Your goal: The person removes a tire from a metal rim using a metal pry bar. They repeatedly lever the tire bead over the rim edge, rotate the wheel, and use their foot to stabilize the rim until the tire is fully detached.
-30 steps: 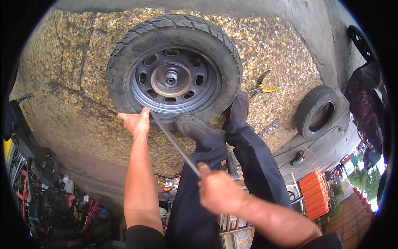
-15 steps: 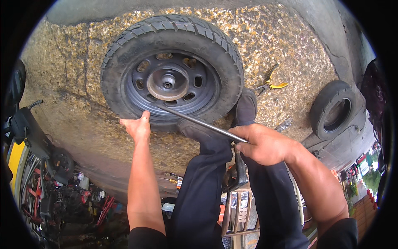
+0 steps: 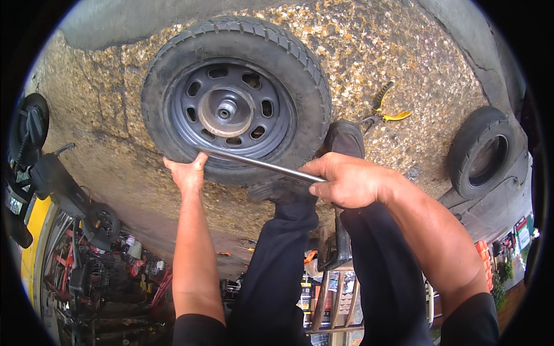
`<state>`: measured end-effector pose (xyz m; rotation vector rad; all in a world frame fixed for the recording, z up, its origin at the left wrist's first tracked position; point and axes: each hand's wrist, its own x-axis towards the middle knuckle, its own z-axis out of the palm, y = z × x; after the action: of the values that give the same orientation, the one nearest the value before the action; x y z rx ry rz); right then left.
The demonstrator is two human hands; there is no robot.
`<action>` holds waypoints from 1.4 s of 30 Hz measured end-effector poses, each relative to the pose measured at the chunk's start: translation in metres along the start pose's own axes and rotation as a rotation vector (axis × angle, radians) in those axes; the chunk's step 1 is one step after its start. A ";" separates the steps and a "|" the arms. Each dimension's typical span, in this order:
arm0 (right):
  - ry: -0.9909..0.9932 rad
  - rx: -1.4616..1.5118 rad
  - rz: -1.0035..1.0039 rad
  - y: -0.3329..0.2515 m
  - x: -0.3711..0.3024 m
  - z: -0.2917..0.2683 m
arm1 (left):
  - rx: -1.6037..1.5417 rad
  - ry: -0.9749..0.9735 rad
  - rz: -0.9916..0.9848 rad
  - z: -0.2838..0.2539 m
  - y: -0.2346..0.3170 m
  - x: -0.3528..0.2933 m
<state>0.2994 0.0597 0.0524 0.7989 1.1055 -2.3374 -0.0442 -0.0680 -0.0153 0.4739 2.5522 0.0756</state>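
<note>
A black tire (image 3: 309, 115) on a dark grey metal wheel rim (image 3: 276, 138) is propped up in front of me, its hub facing me. My left hand (image 3: 187, 174) grips the tire's near lower edge, thumb up by the bead and the other fingers partly hidden behind the tire. In my right hand (image 3: 352, 180) is a long steel tire lever (image 3: 262, 165), slanting up to the left across the lower sidewall. Its far tip meets the rim edge beside my left thumb.
Yellow-handled pliers (image 3: 385, 111) lie on the speckled floor, right of the wheel. A smaller tire (image 3: 480, 154) rests farther right. My shoes (image 3: 344, 140) are close under the wheel. A scooter (image 3: 63, 179) and cluttered parts fill the left; a wooden stool or chair (image 3: 323, 300) shows between my legs.
The lever's tip has shifted left, up to my left thumb, as my right hand moved slightly up and left. The wheel has tilted a little, its hub facing me more.
</note>
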 end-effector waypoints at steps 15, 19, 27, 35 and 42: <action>-0.070 -0.411 0.079 -0.102 0.030 -0.003 | 0.004 0.027 0.094 0.000 -0.006 -0.023; -0.044 -0.274 0.224 -0.129 0.044 0.026 | 0.076 0.056 0.031 0.006 -0.008 -0.023; -0.082 -0.353 0.262 -0.113 0.042 0.012 | 0.126 0.066 0.051 0.003 -0.006 -0.027; -0.144 -0.619 0.210 -0.108 -0.006 -0.040 | 0.080 0.048 -0.043 0.004 -0.012 -0.030; -0.336 -0.872 0.384 -0.150 0.053 -0.007 | 0.061 0.059 -0.076 0.005 -0.012 -0.037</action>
<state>0.1729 0.1462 0.0961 0.2376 1.4657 -1.3808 -0.0165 -0.0923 -0.0031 0.4027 2.6341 -0.0166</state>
